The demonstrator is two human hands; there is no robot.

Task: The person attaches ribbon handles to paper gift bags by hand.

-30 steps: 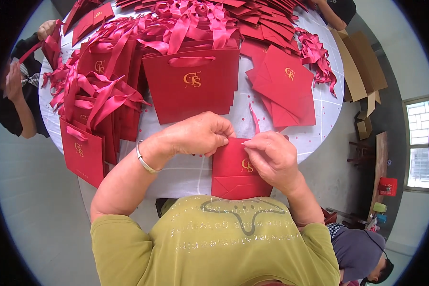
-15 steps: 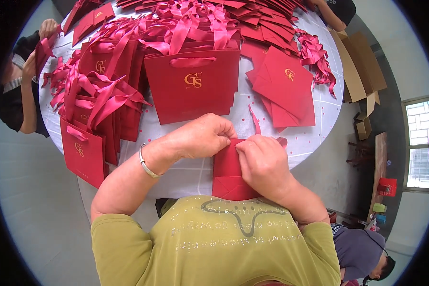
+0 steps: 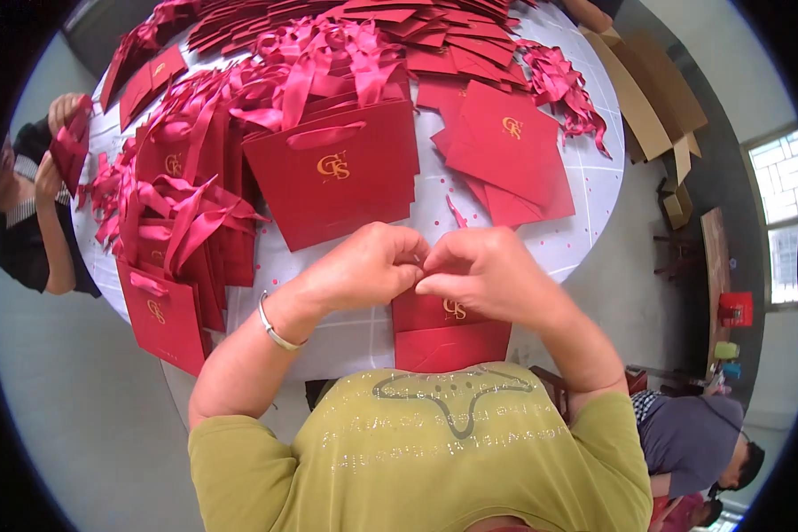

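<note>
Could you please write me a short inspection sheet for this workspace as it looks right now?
Surface: round white table, mostly covered.
Job's things: small red paper bag at the near edge.
Clutter: stacked red gift bags, flat red bags, loose pink ribbons.
Grips: left hand and right hand pinched together over the bag's top.
Cables: nothing seen.
Surroundings: cardboard boxes, another person holding a bag at left.

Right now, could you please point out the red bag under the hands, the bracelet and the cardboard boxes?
red bag (image 3: 452, 332): head view, front panel.
bracelet (image 3: 271, 326): head view, band on left wrist.
cardboard boxes (image 3: 652, 102): head view, flap.
</note>
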